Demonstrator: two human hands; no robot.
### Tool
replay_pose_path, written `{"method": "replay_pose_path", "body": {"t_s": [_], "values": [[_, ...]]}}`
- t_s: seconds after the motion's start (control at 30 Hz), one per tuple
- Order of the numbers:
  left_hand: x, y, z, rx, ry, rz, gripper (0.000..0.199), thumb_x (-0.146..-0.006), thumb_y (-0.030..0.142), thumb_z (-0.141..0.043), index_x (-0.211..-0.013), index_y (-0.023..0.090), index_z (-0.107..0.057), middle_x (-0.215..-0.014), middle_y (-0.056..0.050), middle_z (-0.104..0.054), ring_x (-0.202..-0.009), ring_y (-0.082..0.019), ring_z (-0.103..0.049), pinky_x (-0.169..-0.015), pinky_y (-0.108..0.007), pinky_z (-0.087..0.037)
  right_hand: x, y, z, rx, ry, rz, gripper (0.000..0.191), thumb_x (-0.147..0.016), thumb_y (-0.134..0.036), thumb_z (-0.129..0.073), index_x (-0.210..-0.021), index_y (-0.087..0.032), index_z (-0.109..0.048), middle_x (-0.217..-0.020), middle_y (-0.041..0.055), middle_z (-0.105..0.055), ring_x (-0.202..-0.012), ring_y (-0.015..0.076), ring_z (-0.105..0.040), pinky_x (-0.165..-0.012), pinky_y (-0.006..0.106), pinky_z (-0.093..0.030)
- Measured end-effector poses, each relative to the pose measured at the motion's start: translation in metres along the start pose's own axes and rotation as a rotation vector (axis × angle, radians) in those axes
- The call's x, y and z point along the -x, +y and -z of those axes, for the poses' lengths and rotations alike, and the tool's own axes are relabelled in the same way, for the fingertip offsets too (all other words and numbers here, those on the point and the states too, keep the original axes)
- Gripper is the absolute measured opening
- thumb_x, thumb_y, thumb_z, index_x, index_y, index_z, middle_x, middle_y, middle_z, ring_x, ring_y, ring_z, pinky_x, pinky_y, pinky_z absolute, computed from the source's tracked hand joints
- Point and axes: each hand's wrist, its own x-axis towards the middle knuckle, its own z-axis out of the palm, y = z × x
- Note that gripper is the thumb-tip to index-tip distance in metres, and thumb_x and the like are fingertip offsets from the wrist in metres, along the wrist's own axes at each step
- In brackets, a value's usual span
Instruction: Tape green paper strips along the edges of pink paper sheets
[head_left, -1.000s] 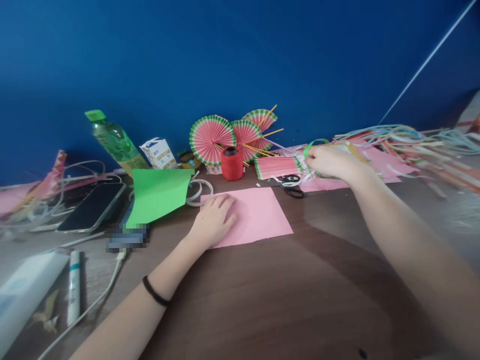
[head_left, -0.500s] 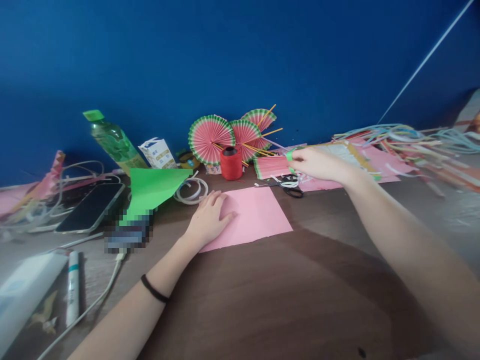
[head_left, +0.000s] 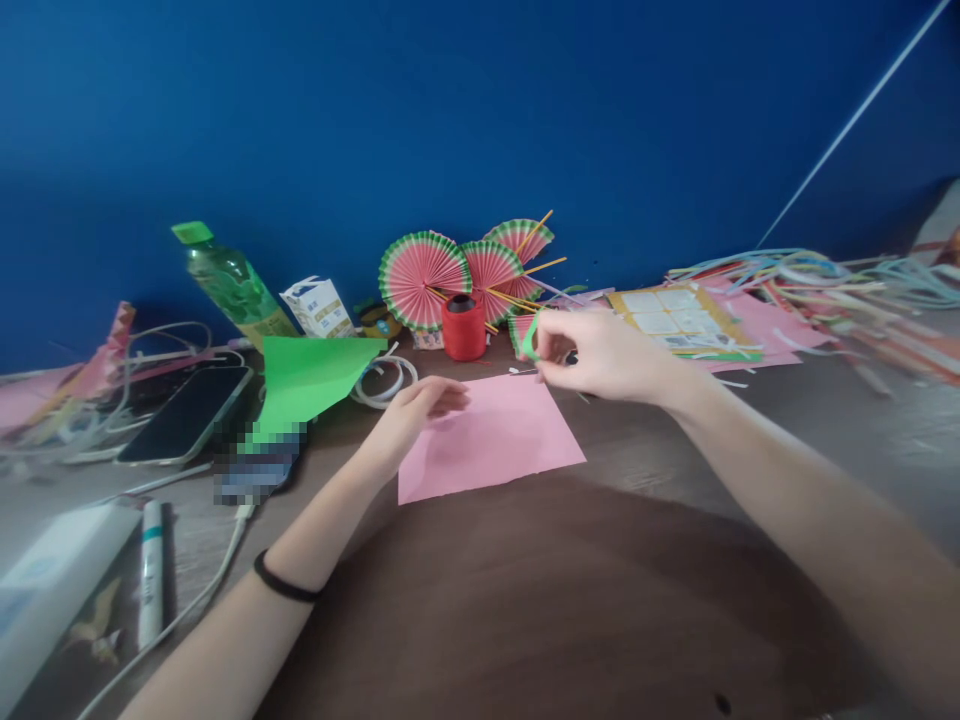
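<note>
A pink sheet of paper [head_left: 495, 440] lies flat on the brown table in front of me. Over its left part hovers my left hand [head_left: 424, 405], fingers stretched out and loosely together, holding nothing. My right hand [head_left: 592, 350] is above the sheet's far right corner, thumb and fingers closed on a small green strip [head_left: 532, 337]; its exact kind is hard to make out. Behind that hand are a pleated pink and green paper piece [head_left: 520, 330] and black-handled scissors, mostly hidden. A red spool of thread [head_left: 463, 328] stands just past the sheet.
Finished watermelon-patterned paper fans [head_left: 425, 280] lean on the blue wall. At left are a green sheet [head_left: 315, 380], a bottle [head_left: 236, 285], a carton [head_left: 319, 307], a phone [head_left: 187, 415], a marker [head_left: 151, 575] and a cable. A yellow packet [head_left: 682, 318] and paper strips [head_left: 810, 275] lie right.
My right hand has moved left and nearer with the green strip, from beside the scissors towards the pink sheet. My left hand has lifted off the sheet.
</note>
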Motion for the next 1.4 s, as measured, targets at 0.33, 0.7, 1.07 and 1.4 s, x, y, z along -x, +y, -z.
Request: {"method": "replay_pose_path", "body": {"t_s": [0.33,0.7,1.07,1.4], "values": [[0.004,0.007,0.001,0.283,-0.313,0.245,0.052,-0.084,0.061,-0.033,-0.098,0.022,-0.064,-0.088,-0.008,-0.068,-0.078,-0.019,-0.064,-0.071,-0.032,-0.049,0.004,-0.002,-0.025,-0.014,-0.402,0.107,0.013,-0.067,-0.009,-0.048,-0.072,-0.021,-0.05,-0.07,-0.0015,-0.058,-0.06,0.0111,-0.047,-0.054,0.024,-0.029],[0.007,0.018,0.016,-0.174,-0.464,0.298,0.034,-0.065,0.037,-0.07,-0.093,0.018,-0.064,-0.08,-0.001,-0.063,-0.067,-0.011,-0.055,-0.061,-0.023,-0.043,-0.006,0.013,-0.022,-0.124,-0.602,0.025,0.012,-0.07,-0.023,-0.062,-0.08,-0.019,-0.065,-0.078,0.0006,-0.065,-0.067,0.012,-0.051,-0.06,0.024,-0.036],[0.007,0.028,0.028,-0.648,-0.644,0.249,0.025,-0.068,0.039,-0.064,-0.076,0.016,-0.06,-0.072,0.003,-0.057,-0.068,-0.012,-0.05,-0.061,-0.022,-0.038,-0.008,0.013,-0.011,-0.273,-0.75,-0.111,0.029,-0.076,-0.026,-0.053,-0.1,-0.015,-0.067,-0.096,0.0046,-0.068,-0.079,0.0138,-0.059,-0.068,0.023,-0.043],[0.01,0.031,0.036,-0.468,-0.579,0.358,0.035,-0.074,0.048,-0.058,-0.08,0.014,-0.065,-0.082,-0.005,-0.067,-0.072,-0.014,-0.058,-0.07,-0.027,-0.047,-0.009,0.024,-0.017,-0.328,-0.751,-0.154,0.037,-0.068,-0.018,-0.057,-0.104,-0.013,-0.062,-0.097,0.0068,-0.066,-0.076,0.0134,-0.061,-0.067,0.023,-0.046]]}}
